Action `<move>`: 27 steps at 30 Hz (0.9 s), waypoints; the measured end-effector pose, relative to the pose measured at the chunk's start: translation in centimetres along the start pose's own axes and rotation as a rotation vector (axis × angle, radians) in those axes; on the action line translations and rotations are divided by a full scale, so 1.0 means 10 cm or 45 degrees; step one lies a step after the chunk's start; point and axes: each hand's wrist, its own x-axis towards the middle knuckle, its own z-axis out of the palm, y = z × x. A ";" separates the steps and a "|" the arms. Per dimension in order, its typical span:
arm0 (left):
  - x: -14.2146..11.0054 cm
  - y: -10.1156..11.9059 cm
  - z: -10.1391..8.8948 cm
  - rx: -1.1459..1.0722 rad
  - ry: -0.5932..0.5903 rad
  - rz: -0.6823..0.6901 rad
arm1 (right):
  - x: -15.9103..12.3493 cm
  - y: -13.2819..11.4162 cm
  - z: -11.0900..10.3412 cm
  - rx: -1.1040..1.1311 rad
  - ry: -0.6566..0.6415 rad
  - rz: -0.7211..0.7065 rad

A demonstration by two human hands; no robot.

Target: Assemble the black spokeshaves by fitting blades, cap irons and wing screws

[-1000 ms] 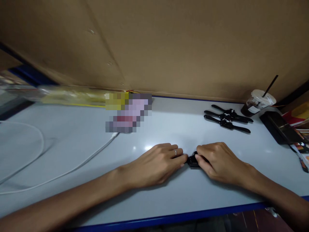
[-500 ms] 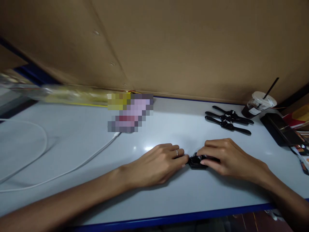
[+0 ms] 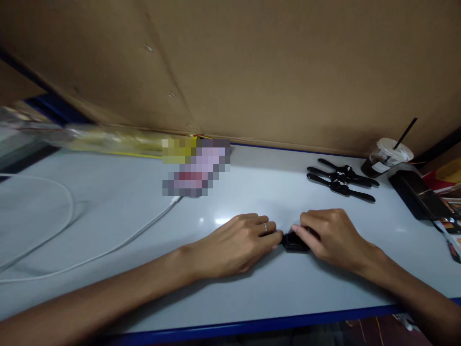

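Brown board (image 3: 252,72) backs our pale counter (image 3: 259,192), where a black piece (image 3: 296,244) lies between our hands — our left hand (image 3: 243,245) pinches its left end; our right hand (image 3: 331,235) curls over its right — whether pinching, we cannot tell.

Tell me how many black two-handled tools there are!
4: back tool, middle tool and front tool grouped near the cup; a held tool, partly covered by the left hand and right hand. Others could be hidden.

Black for the near spokeshave (image 3: 296,245) and farther spokeshaves (image 3: 339,189); white for the cable (image 3: 144,227); pale grey for the tabletop (image 3: 259,187), with blue edging (image 3: 252,324); brown for the panel (image 3: 273,72).
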 end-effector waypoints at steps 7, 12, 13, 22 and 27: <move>0.00 0.01 -0.01 0.010 -0.022 -0.002 | 0.01 0.16 -0.24 0.328 -0.281 -0.134; -0.01 0.00 0.00 0.007 -0.007 -0.001 | 0.00 0.03 -0.06 0.039 -0.162 -0.087; -0.01 0.00 0.00 0.004 -0.002 0.002 | 0.01 0.01 -0.03 0.014 -0.148 -0.085; -0.02 0.00 0.01 0.008 -0.004 -0.002 | 0.01 0.11 -0.16 0.323 -0.015 -0.076; -0.02 0.00 0.02 0.014 -0.013 0.005 | -0.01 0.09 -0.13 0.151 0.033 -0.156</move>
